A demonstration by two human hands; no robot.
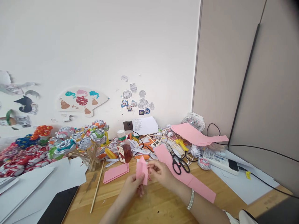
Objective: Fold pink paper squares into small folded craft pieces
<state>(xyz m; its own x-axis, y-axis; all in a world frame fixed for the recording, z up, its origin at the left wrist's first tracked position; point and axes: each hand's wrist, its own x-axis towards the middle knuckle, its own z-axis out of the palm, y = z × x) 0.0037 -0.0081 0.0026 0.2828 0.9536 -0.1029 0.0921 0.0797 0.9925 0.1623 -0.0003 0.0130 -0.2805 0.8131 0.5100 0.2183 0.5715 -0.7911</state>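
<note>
Both my hands meet over the wooden table (151, 205) and hold a small folded piece of pink paper (141, 169). My left hand (133, 186) pinches its lower edge from below. My right hand (160, 173), with a silver bracelet (191, 199) on the wrist, grips its right side with bent fingers. A stack of cut pink paper pieces (115, 173) lies just left of the hands. A long pink paper strip (187, 177) runs to the right, with black scissors (178, 161) lying on it.
Paper flowers on sticks (86, 140), a small brown bottle (123, 149), a loose wooden stick (97, 188), white sheets (42, 183) and a dark tablet (58, 207) crowd the left. More pink paper (196, 134), a white device (220, 160) and cables lie at the right.
</note>
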